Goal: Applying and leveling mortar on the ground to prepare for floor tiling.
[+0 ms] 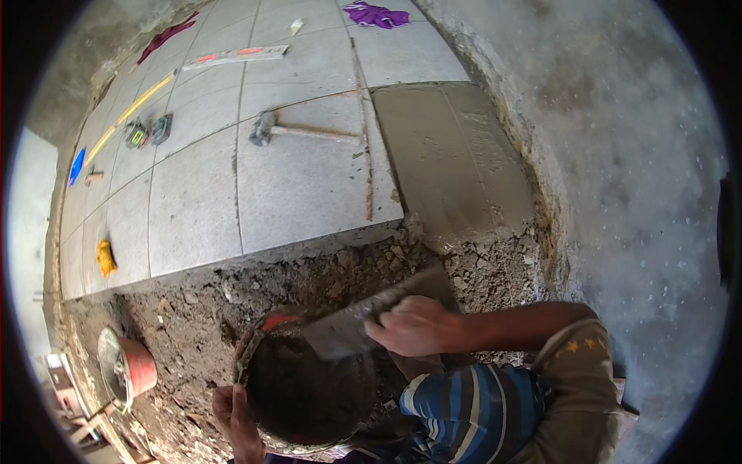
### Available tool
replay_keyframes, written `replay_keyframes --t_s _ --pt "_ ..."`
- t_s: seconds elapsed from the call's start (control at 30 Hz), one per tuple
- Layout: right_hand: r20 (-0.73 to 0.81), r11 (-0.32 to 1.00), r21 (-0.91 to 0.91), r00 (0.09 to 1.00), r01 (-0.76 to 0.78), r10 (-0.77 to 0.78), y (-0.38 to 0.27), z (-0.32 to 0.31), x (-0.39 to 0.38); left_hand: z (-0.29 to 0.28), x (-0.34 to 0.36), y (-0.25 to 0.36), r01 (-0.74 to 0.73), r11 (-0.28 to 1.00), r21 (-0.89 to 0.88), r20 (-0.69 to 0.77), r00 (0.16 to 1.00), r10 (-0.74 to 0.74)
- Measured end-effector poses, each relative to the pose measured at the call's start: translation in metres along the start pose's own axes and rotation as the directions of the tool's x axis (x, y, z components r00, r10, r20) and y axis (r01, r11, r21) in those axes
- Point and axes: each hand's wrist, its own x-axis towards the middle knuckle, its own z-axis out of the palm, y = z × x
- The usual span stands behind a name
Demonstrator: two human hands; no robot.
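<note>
My left hand [236, 421] is closed on the near-left rim of a dark round bucket [272, 410], its fingers wrapped over the edge. What the bucket contains is dark and hard to make out. In my right hand [417, 326] is a flat rectangular plastering trowel [340, 331], smeared a little by motion. One end of its blade reaches over the bucket's opening; the other lies above loose rubble. Beyond the trowel, a smoothed bed of wet grey mortar [452, 155] fills the strip between the tiles and the right wall.
Light grey floor tiles [197, 201] stop at a raised edge above rough soil [209, 309]. On them lie a hammer [305, 132], a long level [236, 56], a tape measure [136, 134] and a purple cloth [376, 15]. A red bucket [139, 363] stands left; a concrete wall [618, 155] rises right.
</note>
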Motion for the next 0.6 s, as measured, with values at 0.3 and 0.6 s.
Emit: replay_keyframes --t_s 0.3,0.6 --pt "-0.040 0.994 -0.053 0.995 0.092 -0.094 -0.015 0.019 0.030 0.009 -0.006 -0.008 -0.084 0.995 -0.047 -0.071 0.994 0.080" --pt "0.103 0.973 0.137 0.975 0.184 -0.198 -0.020 0.013 0.035 0.012 -0.005 -0.012 -0.065 0.991 -0.120 -0.077 0.995 0.055"
